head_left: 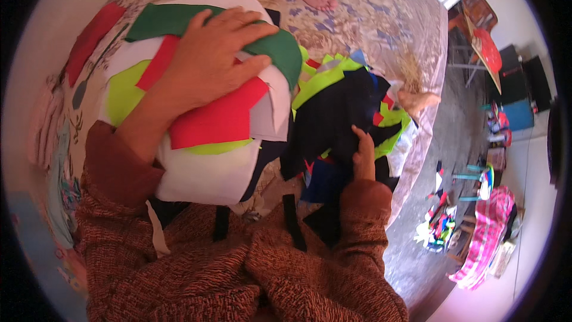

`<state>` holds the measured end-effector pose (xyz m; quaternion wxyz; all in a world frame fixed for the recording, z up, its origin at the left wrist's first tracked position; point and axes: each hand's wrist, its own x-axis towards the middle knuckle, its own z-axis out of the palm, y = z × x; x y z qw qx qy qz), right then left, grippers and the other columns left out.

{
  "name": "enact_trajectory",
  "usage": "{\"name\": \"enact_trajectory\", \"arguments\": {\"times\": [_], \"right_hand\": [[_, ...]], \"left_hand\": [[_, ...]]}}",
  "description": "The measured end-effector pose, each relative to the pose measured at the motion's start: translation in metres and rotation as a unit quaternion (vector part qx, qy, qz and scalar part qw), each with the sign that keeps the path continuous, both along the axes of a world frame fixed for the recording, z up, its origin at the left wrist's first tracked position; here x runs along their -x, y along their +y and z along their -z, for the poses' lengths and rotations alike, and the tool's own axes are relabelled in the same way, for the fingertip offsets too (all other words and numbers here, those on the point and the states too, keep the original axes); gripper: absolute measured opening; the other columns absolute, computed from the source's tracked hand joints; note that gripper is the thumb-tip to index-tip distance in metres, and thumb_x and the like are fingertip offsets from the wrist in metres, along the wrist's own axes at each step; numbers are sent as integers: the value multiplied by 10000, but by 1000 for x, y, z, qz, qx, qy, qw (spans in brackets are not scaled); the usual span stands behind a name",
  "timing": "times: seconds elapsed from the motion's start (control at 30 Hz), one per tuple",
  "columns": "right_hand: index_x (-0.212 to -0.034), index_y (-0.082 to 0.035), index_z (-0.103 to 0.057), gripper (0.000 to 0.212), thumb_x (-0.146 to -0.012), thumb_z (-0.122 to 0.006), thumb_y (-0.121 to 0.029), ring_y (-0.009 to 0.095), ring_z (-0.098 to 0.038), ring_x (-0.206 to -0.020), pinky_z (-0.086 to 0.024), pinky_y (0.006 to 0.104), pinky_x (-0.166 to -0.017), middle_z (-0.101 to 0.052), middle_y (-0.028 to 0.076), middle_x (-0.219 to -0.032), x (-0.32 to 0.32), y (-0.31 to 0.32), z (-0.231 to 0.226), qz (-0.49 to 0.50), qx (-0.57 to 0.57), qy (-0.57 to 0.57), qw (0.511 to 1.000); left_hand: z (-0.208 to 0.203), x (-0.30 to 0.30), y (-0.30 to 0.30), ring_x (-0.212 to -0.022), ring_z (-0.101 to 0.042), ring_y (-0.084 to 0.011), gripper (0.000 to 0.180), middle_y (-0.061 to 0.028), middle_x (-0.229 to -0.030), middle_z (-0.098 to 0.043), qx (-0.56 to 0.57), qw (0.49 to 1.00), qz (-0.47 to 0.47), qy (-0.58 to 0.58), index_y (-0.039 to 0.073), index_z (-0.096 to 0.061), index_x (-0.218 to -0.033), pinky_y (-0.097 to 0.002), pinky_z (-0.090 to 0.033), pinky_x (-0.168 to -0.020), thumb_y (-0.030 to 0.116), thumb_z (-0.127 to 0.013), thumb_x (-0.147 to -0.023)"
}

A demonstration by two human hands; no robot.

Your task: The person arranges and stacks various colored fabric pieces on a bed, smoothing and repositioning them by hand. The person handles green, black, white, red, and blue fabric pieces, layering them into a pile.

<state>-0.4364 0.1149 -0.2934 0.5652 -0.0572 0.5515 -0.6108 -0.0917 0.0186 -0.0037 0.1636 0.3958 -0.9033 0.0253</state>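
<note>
Cut fabric pieces in two adjoining heaps on a floral cloth (369, 18), one heap beneath each hand. At left, the broader stack. Left hand (220, 56): palm down on top, fingers open, spread apart and resting rather than gripping. Directly under the fingers, a dark green piece (285, 53), with one end extending beyond the hand to the left and a rounded end to the right. Below the palm and beside the wrist, a red piece (214, 116), lower in the stack than the green. At its right edge, a grey piece (262, 116); projecting at far left, a lime piece (122, 95); nearest the body, a white piece (205, 173).

Right hand (363, 158): at the near side of a black piece (333, 104) on the right-hand heap. One fingertip against the black fabric, with most of the piece to the left of and beyond the fingers; remaining fingers largely hidden, hence grip impossible to tell. Around the black piece, lime strips (325, 80) and small red scraps; near the wrist, a dark blue piece (322, 185). Just beyond the same heap, a bare foot (417, 101). On the floor (411, 200) at right, a mixed pile of scraps (440, 223).
</note>
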Motion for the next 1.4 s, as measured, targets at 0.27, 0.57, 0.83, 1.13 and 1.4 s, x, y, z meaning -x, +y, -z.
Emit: {"name": "enact_trajectory", "arguments": {"times": [0.27, 0.57, 0.83, 1.13, 1.4], "right_hand": [[-1303, 7, -505, 448, -953, -495, -271, 334, -537, -1177, -439, 457, -1015, -537, 166, -1314, -4, 25, -32, 67, 191, -167, 965], [-1341, -20, -472, 556, -944, -495, -409, 328, -502, -1210, -349, 467, -1074, -522, 148, -1330, -12, 52, -211, 75, 398, 109, 908], [-1362, 9, -445, 611, -909, -571, -381, 306, -445, -1274, -324, 382, -1080, -431, 203, -1404, -167, -14, -395, -18, 418, 482, 770], [-1310, -33, -526, 508, -960, -474, -398, 302, -349, -1356, -245, 363, -1110, -427, 191, -1416, -278, -48, -352, -476, 402, 554, 552], [-1377, -223, -477, 610, -844, -571, -505, 335, -320, -1367, -188, 525, -1105, -364, 157, -1468, -286, -30, -293, -350, 368, 792, 338]], "left_hand": [[5, 3, -1, -1323, -379, -295, 519, -125, -1367, -486, -13, 999, -13, 29, 162, -519, -1317, -520, -198, -1093, 409, -569, -864], [-57, -12, -7, -880, -653, -221, 314, -128, -1042, -646, -17, 839, 114, 531, 34, -668, -1008, -306, -500, -748, 308, -626, -861], [-118, -139, 4, -982, -587, -185, 285, -90, -1051, -636, 101, 776, 97, 615, 67, -650, -1087, -323, -453, -860, 270, -574, -902], [-56, -264, 39, -1032, -609, -139, 321, -56, -1091, -649, 6, 661, -137, 737, 68, -591, -1135, -314, -447, -883, 278, -577, -892], [5, -181, 29, -1154, -547, -222, 368, -81, -1133, -614, 131, 939, -123, 293, 97, -608, -1131, -411, -388, -993, 318, -642, -838]]}}
